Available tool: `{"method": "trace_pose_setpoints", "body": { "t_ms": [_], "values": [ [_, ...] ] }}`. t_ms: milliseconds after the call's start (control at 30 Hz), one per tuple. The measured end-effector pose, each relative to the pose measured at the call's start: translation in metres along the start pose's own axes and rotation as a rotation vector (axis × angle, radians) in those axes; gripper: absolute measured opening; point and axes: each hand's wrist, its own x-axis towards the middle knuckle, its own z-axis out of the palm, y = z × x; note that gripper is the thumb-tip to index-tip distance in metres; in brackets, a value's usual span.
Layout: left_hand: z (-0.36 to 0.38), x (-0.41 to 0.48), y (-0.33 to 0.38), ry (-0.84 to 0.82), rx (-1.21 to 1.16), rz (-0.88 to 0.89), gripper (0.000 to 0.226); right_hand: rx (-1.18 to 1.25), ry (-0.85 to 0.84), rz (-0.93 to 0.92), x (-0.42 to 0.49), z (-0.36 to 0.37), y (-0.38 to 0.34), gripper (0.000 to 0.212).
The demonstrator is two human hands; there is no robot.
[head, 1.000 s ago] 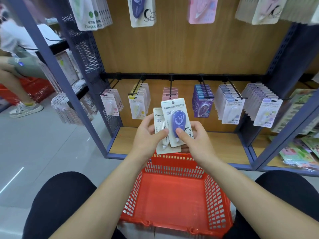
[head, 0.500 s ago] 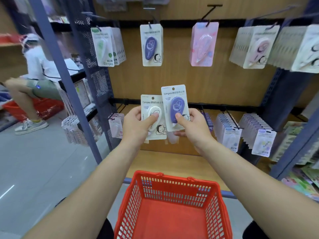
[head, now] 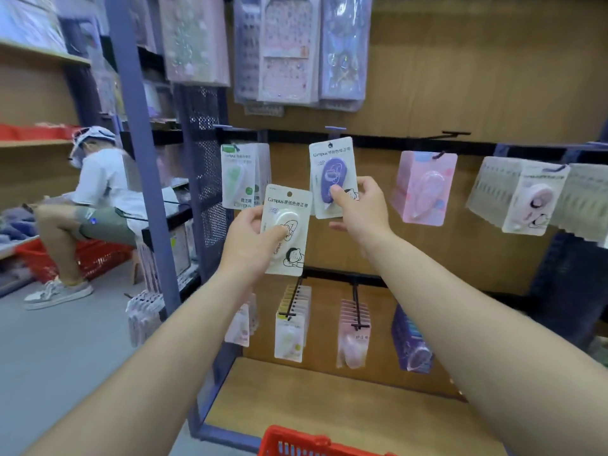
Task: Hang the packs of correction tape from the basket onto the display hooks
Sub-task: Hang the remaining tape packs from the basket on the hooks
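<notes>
My left hand (head: 247,240) grips a white pack of correction tape (head: 289,222) by its lower left part, thumb on the front. My right hand (head: 360,205) pinches a purple pack of correction tape (head: 332,166) and holds it up against the display hook (head: 334,129) on the black rail; the pack's top hole sits right at the hook. Whether another purple pack hangs behind it is hidden. The red basket (head: 296,442) shows only its rim at the bottom edge.
A green pack (head: 238,174) hangs left of the purple one, a pink pack (head: 424,187) to its right, white packs (head: 529,199) further right. A lower rail carries several rows of packs (head: 291,327). A person (head: 95,205) sits at the left by another red basket.
Both hands rose from above the basket to the upper rail. The right hand carried the purple pack up to its hook, apart from the white pack. The view tilted upward.
</notes>
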Motion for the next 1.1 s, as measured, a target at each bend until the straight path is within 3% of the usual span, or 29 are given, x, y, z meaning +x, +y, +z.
{"method": "trace_pose_setpoints", "body": {
  "t_ms": [300, 433, 500, 567, 767, 1100],
  "values": [
    [-0.011, 0.031, 0.000, -0.082, -0.099, 0.012, 0.035, 0.003, 0.052, 0.094, 0.028, 0.018, 0.014, 0.019],
    [-0.006, 0.034, -0.004, -0.082, -0.037, 0.049, 0.034, -0.236, 0.009, 0.131, 0.030, 0.011, 0.021, 0.026],
    [0.001, 0.034, -0.003, -0.095, -0.016, 0.063, 0.038, -0.444, -0.054, 0.096, 0.025, -0.003, 0.025, 0.041],
    [0.011, 0.031, -0.001, -0.116, 0.007, 0.069, 0.041, -0.591, -0.101, 0.030, 0.018, -0.024, 0.028, 0.052],
    [0.064, 0.017, 0.002, -0.196, 0.063, 0.058, 0.033, -0.857, -0.192, -0.032, -0.012, -0.113, 0.024, 0.038],
    [0.222, -0.020, 0.029, -0.417, 0.177, 0.108, 0.032, -1.036, -0.037, 0.050, -0.046, -0.274, 0.016, 0.021]
  ]
}}
